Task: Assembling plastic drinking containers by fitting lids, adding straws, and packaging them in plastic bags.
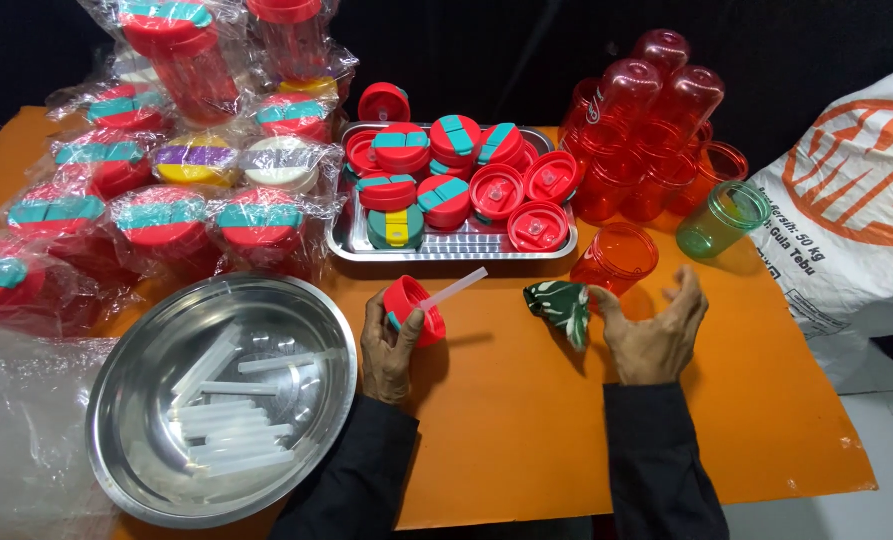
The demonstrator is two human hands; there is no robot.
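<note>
We see our left hand (pixel 391 340) gripping a red lid (pixel 413 308) w/ a clear straw (pixel 454 289) stuck thru it, our right hand (pixel 655 330) spread empty by a green patterned cloth (pixel 565 305) & red cup (pixel 616 257) on the orange table (pixel 527 420), steel bowl (pixel 312 310) of straws at left.

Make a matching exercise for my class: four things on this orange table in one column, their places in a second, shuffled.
1. red lid
2. green cup
3. straws
4. patterned cloth

A. in the round steel bowl
B. in the left hand
C. beside the white sack
D. by the right hand

Pairs: 1-B, 2-C, 3-A, 4-D
</note>
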